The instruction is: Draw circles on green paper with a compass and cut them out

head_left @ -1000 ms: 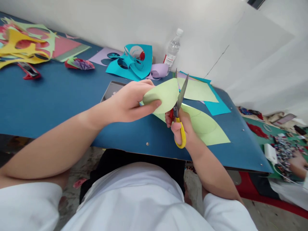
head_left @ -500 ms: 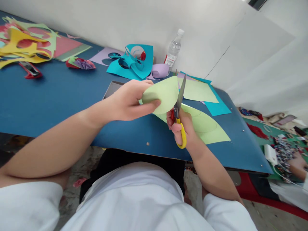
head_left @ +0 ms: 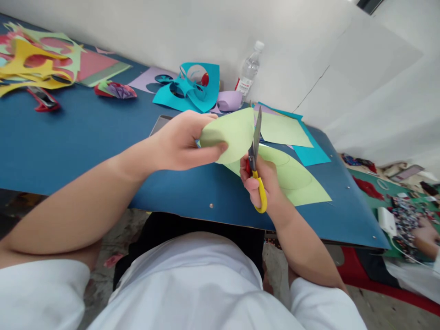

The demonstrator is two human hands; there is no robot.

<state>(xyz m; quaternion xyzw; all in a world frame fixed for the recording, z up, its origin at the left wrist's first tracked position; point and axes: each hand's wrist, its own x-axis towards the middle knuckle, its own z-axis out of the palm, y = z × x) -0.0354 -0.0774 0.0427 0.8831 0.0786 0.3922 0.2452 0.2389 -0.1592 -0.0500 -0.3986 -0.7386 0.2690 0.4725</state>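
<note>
My left hand (head_left: 187, 142) pinches a light green piece of paper (head_left: 237, 133) between thumb and fingers, holding it raised above the table. The piece has a rounded edge and bends a little. My right hand (head_left: 263, 181) is wrapped round the scissors (head_left: 256, 146), which have yellow and red handles. Their blades point up along the right edge of the paper and look nearly closed. A larger light green sheet (head_left: 302, 183) with drawn curved outlines lies on the table behind and below my right hand.
A clear bottle (head_left: 249, 68) stands by the wall. Cut turquoise paper (head_left: 206, 87), a red stapler-like tool (head_left: 44, 98) and yellow paper scraps (head_left: 20, 59) lie on the blue table (head_left: 103, 123). Turquoise sheets (head_left: 312, 153) are stacked at right. Another person's arm (head_left: 426, 236) shows far right.
The scissor blades have closed further along the paper's right edge. The held paper and my left hand have shifted slightly left and up.
</note>
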